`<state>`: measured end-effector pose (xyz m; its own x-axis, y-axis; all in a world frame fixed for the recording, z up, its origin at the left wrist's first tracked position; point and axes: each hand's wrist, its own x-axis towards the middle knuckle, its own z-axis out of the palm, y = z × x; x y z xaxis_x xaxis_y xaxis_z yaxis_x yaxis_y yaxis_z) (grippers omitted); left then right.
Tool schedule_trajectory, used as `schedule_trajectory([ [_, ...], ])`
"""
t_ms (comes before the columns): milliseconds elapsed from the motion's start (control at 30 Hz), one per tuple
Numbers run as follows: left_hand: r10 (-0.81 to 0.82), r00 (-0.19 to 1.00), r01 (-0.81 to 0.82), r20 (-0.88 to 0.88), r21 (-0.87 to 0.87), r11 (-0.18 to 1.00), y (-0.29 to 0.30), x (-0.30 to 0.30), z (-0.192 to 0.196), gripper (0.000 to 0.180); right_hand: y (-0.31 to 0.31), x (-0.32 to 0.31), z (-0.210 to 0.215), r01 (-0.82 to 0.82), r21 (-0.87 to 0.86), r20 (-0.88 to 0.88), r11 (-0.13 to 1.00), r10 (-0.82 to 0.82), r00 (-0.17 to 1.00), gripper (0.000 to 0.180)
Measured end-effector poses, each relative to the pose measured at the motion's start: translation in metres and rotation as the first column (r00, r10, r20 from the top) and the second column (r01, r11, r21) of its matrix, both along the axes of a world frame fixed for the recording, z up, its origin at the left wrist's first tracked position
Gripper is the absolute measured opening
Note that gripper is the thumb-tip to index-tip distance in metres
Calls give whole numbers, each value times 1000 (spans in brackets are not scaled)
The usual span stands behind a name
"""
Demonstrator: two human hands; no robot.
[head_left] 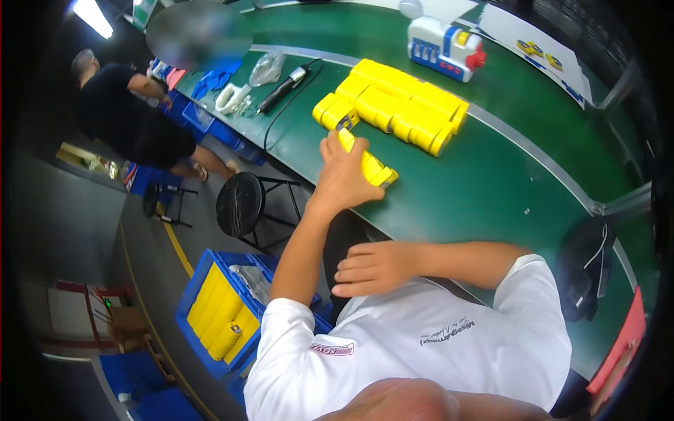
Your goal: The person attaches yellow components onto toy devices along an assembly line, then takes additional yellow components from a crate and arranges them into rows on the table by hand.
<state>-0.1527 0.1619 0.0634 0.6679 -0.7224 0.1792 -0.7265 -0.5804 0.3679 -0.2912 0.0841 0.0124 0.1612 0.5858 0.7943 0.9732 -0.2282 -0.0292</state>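
My left hand (342, 174) is closed around a short row of yellow plastic pieces (372, 167) at the near edge of the green table. Its thumb and fingers grip the row's two ends, and the back of the hand hides part of it. Just beyond lies a larger block of yellow pieces (404, 105), rounded and packed in rows. A few more yellow pieces (330, 111) adjoin its left end. In front of my body, my right hand (375, 270) is held palm inward with fingers stretched out, holding nothing.
On the green table (477, 196) are a corded electric screwdriver (284, 88), a white-and-blue toy-like device (446, 49) and a black bag (586, 270). A black stool (241, 203) and a blue crate (203, 274) of yellow pieces stand at left. Another person (130, 112) stands farther off.
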Motion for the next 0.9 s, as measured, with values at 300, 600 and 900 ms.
schedule_trajectory([
  [300,80,997,-80,6,-38,996,-53,0,-45,112,-3,8,-21,59,37,-73,998,-56,996,41],
  [600,248,967,-249,-52,-365,897,-66,-7,-67,116,1,8,-19,58,119,-145,991,-40,989,50],
  [900,185,982,-186,-44,-426,886,-67,16,-77,119,1,9,-27,92,123,-238,988,-61,969,64],
])
